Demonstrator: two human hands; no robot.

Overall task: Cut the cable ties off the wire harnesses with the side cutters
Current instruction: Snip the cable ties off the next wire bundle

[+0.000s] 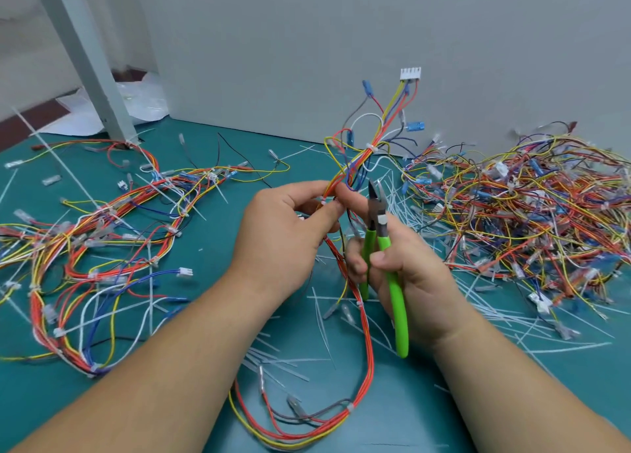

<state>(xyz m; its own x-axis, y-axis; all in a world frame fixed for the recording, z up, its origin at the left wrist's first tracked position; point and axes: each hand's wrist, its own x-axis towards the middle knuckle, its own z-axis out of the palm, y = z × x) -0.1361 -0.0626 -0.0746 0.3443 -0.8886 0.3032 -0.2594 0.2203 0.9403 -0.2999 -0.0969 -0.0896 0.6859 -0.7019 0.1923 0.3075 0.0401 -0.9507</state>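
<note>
My left hand [283, 234] pinches a wire harness [362, 159] of red, yellow and blue wires that rises toward a white connector [410, 74]. Its thumb and fingers meet at a white cable tie [322, 202] on the bundle. Another white tie [371, 148] wraps the harness higher up. My right hand [406, 268] grips green-handled side cutters [386, 247], jaws pointing up and slightly apart just right of the bundle, not touching it. The harness loops down to the mat near me, where a further tie [350, 408] binds it.
A pile of harnesses [532, 213] lies on the right of the green mat [211, 271], and more harnesses [102, 247] spread on the left. Cut white tie pieces [321, 319] litter the middle. A grey wall panel stands behind, a grey post [85, 56] at back left.
</note>
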